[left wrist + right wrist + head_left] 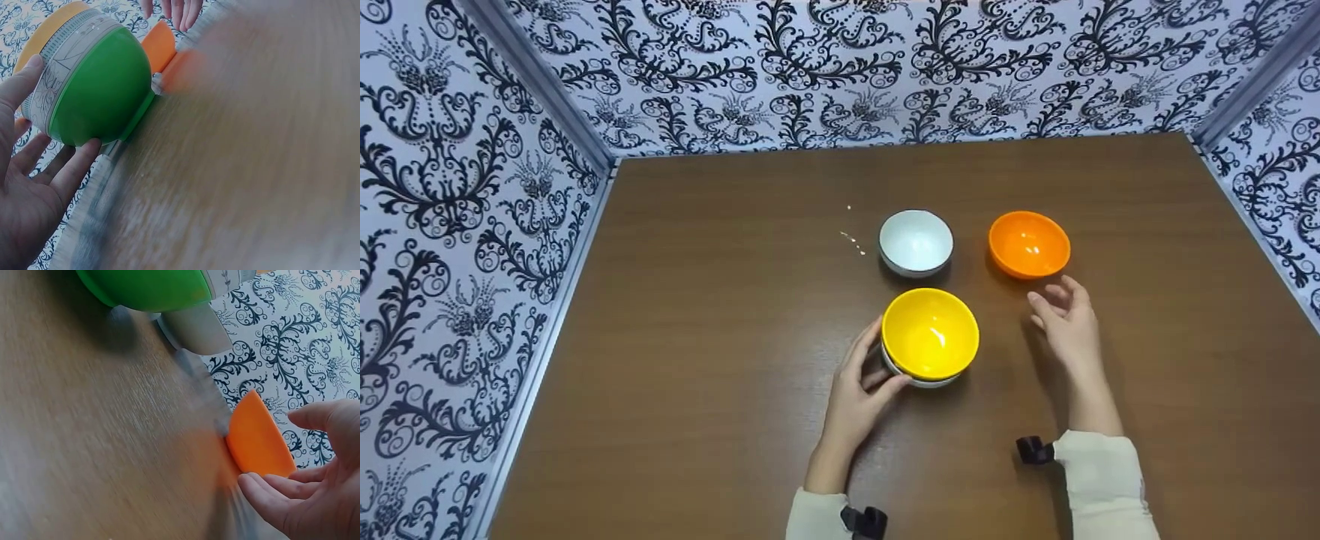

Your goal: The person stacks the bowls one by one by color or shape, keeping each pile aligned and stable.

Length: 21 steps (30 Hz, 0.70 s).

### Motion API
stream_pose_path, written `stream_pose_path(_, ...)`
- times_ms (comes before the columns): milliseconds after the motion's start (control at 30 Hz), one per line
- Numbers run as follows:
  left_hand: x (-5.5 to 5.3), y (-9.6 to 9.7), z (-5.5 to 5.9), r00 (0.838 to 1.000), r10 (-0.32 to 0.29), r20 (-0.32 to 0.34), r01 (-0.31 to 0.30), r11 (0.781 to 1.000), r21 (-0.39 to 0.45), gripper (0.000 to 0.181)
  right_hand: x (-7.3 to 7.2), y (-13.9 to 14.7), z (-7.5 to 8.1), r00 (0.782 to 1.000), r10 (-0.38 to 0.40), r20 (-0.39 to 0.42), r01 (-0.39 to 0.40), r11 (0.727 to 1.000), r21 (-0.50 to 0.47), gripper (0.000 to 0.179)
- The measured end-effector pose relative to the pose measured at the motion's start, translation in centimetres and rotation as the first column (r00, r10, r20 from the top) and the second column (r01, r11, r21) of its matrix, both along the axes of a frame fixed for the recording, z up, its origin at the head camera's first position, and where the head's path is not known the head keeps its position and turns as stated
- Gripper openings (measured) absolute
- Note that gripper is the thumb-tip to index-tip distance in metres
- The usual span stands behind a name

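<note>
A stack of nested bowls stands on the table near the middle of the head view. Its top is a yellow bowl [930, 334]; pale patterned rims [63, 66] follow under it, and a green bowl [104, 87] is the lowest. My left hand [856, 394] holds the stack from its left side, thumb near the front and fingers around the far side. To the right, my right hand [1069, 322] hovers just in front of an orange bowl [1029, 245], thumb and fingers apart and nothing between them. In the right wrist view its fingertips overlap the orange bowl's edge.
Behind the stack a white bowl [916, 244] sits left of the orange one. Small pale marks [853, 240] show on the brown table [697, 300]. Patterned walls [840, 75] border the back and sides.
</note>
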<state>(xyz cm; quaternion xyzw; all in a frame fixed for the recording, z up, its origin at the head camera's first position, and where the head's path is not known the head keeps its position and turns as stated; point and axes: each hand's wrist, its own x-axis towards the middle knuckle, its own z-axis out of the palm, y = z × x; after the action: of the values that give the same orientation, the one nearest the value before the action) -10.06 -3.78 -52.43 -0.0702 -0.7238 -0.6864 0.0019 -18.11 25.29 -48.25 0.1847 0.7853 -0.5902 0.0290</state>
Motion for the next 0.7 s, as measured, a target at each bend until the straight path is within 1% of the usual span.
stream_pose_path(133,-0.1,0.0,0.0,1.0,-0.001,-0.01,0.001,1.0,-0.001,0.085,-0.6,0.0,0.1,0.999,-0.043,0.021,0.045,0.994,-0.098,0.08)
stream_pose_path(267,-0.1,0.0,0.0,1.0,-0.002,-0.019,0.002,1.0,-0.002,0.085,-1.3,0.2,0.2,0.998,-0.052,0.037,0.059,0.98,-0.192,0.084)
stream_pose_path(367,0.0,0.0,0.0,1.0,0.002,-0.015,-0.002,1.0,-0.006,0.085,-1.8,0.5,0.2,0.998,-0.041,0.05,0.054,0.957,-0.286,0.085)
stream_pose_path(500,0.1,0.0,-0.1,1.0,0.009,-0.02,-0.009,1.0,-0.01,0.084,-2.4,0.8,0.2,0.998,-0.019,0.064,0.043,0.917,-0.398,0.086)
stream_pose_path(600,0.1,0.0,-0.1,1.0,0.008,-0.024,-0.009,1.0,-0.008,0.084,-2.8,0.8,0.2,0.997,-0.005,0.075,0.036,0.905,-0.424,0.088)
stream_pose_path(700,0.0,0.1,-0.1,1.0,0.002,-0.029,-0.002,1.0,-0.004,0.083,-3.0,0.8,0.3,0.996,0.0,0.088,0.038,0.901,-0.432,0.089)
